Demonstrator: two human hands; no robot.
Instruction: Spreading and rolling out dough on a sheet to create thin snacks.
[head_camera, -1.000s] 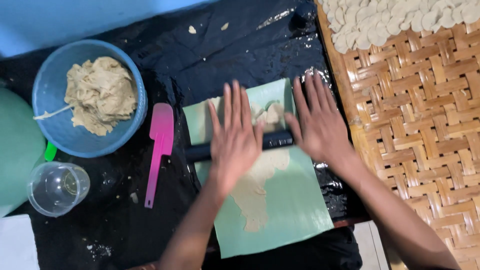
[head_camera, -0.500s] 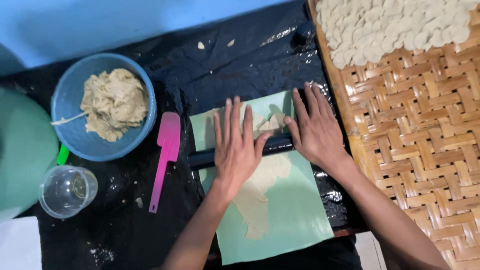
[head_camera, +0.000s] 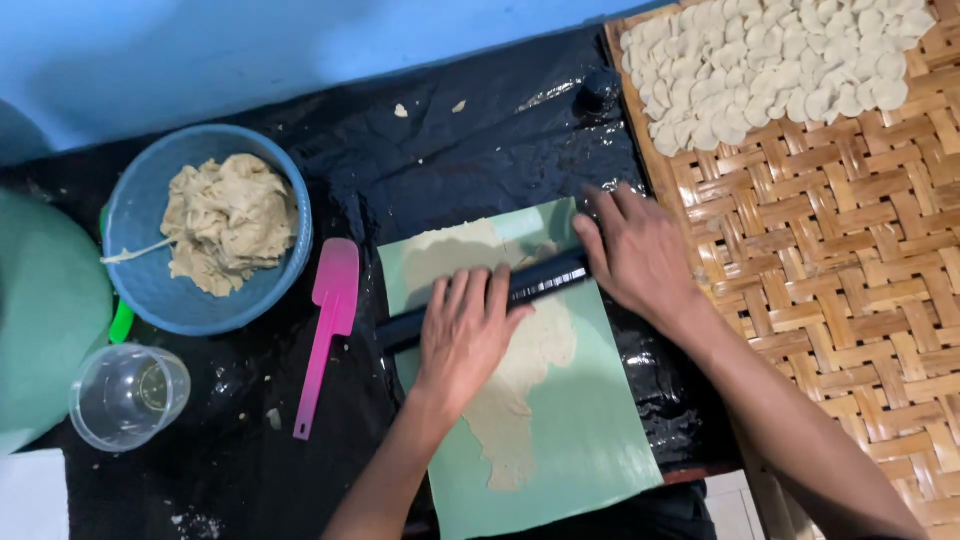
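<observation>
Fingers (head_camera: 470, 300) flat on black roller (head_camera: 540, 281)

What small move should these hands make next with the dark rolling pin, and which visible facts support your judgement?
Probably roll the dark rolling pin toward the board's far edge. Both the left hand and right hand lie flat on it, and the dough sheet on the green board looks narrow and ragged-edged, with unrolled dough beyond the pin.

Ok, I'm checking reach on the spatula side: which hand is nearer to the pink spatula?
Left. The left hand lies flat on the black rolling pin, not far right of the pink spatula. The right hand presses the pin's far end, beside the woven tray.
</observation>
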